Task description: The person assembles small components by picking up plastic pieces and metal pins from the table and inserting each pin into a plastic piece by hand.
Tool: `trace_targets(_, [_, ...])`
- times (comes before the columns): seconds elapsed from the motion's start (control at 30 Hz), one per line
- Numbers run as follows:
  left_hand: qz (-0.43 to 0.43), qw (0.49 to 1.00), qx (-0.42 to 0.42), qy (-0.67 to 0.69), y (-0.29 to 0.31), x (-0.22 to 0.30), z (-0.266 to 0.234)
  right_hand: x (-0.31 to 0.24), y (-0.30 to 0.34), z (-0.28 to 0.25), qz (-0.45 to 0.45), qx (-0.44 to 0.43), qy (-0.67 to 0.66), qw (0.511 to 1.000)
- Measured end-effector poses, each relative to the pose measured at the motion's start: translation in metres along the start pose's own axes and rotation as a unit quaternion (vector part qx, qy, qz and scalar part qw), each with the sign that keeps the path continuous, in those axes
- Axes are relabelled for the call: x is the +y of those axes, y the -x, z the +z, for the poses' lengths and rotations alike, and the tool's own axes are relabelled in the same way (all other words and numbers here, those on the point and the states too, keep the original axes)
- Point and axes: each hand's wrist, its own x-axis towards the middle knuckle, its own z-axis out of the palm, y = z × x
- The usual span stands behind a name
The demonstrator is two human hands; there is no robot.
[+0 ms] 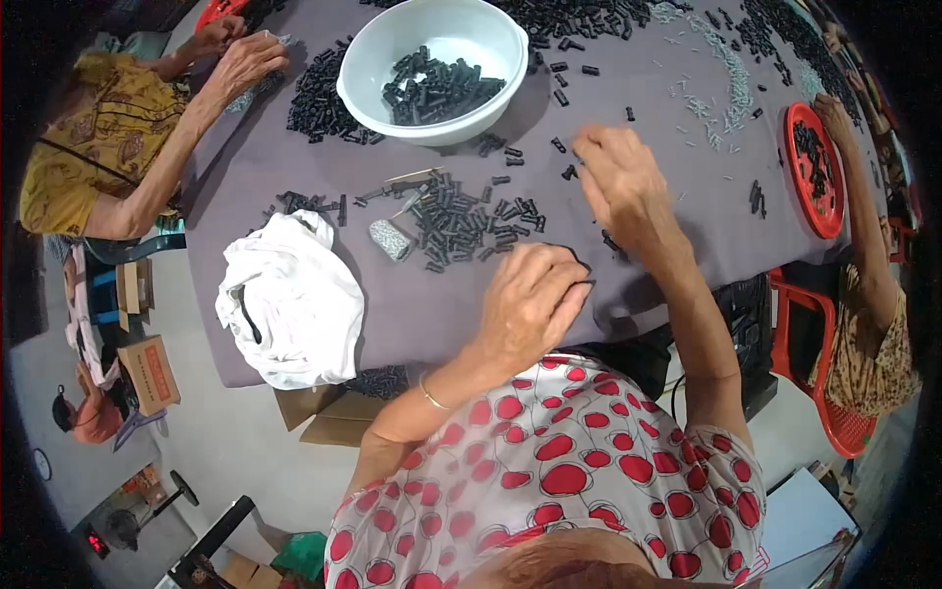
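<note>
Near the table's close edge, my hands bend beside a heap of black tubular pieces (459, 221).
My left hand (530, 304) is curled, thumb drawn toward the forefinger, something dark along the fingertips; what it pinches, I cannot tell. My right hand (618, 182), blurred, crooks its fingers down near stray pieces; whether it grips one, I cannot tell. The heap, far and left of my left hand, probably sits there for short reaches; the white basin (446, 132) likely keeps its pieces from scattering. White cloth (289, 304) crowds the near left corner; bare grey tablecloth (726, 216) opens rightward toward the red tray (827, 218).
</note>
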Motion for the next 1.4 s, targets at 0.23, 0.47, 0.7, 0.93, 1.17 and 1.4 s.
trace_targets(0.23, [0.010, 1.000, -0.014, -0.001, 0.007, -0.004, 0.003, -0.006, 0.033, -0.007, -0.047, 0.007, -0.057, 0.997])
trace_targets(0.47, [0.005, 1.000, -0.018, 0.014, 0.005, -0.008, 0.003, 0.012, 0.024, -0.016, 0.013, 0.037, -0.049, 0.998])
trace_targets(0.7, [-0.004, 1.000, -0.024, 0.014, 0.005, -0.008, 0.001, 0.003, 0.003, -0.006, 0.042, -0.017, 0.061, 0.997])
trace_targets(0.93, [-0.016, 0.999, -0.028, 0.029, 0.006, -0.005, -0.001, 0.002, -0.006, -0.004, 0.023, -0.067, 0.072, 0.995])
trace_targets(1.17, [-0.196, 0.934, 0.087, 0.286, 0.005, 0.001, -0.008, -0.024, 0.025, -0.021, 0.043, 0.033, -0.310, 0.949])
trace_targets(1.4, [-0.285, 0.860, 0.056, 0.420, 0.000, 0.010, -0.012, -0.035, 0.041, -0.025, 0.016, 0.064, -0.297, 0.952])
